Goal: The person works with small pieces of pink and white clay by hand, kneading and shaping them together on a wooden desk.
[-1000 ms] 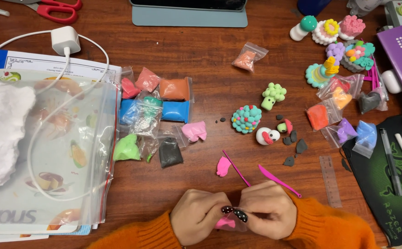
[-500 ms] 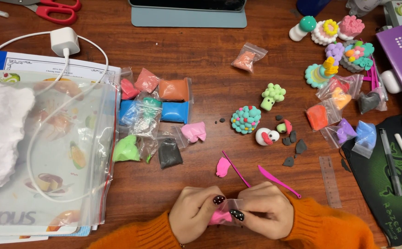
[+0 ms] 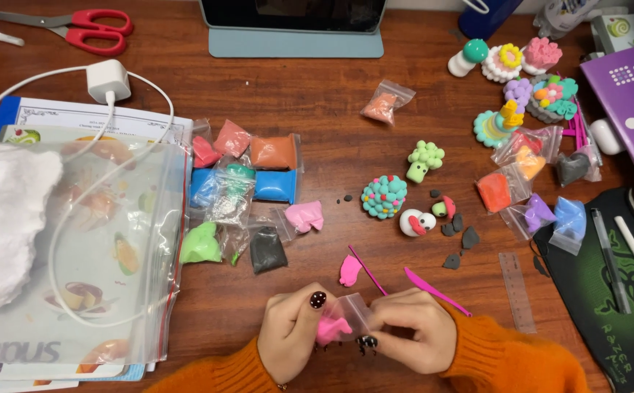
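Now | left hand [image 3: 293, 335] + right hand [image 3: 411, 336] both pinch clear bag [image 3: 347, 318] w/ pink clay | blue bag [image 3: 274, 186] behind

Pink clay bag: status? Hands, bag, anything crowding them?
Left hand and right hand both pinch the small clear bag of pink clay. Bag held just above the wooden desk. Pink clay lump and pink modelling tools lie close ahead.

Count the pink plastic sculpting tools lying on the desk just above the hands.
2. One thin pink stick lies beside the loose pink clay piece; one pink knife-shaped tool lies just above the right hand. More pink tools may sit at the far right, partly hidden by bags.
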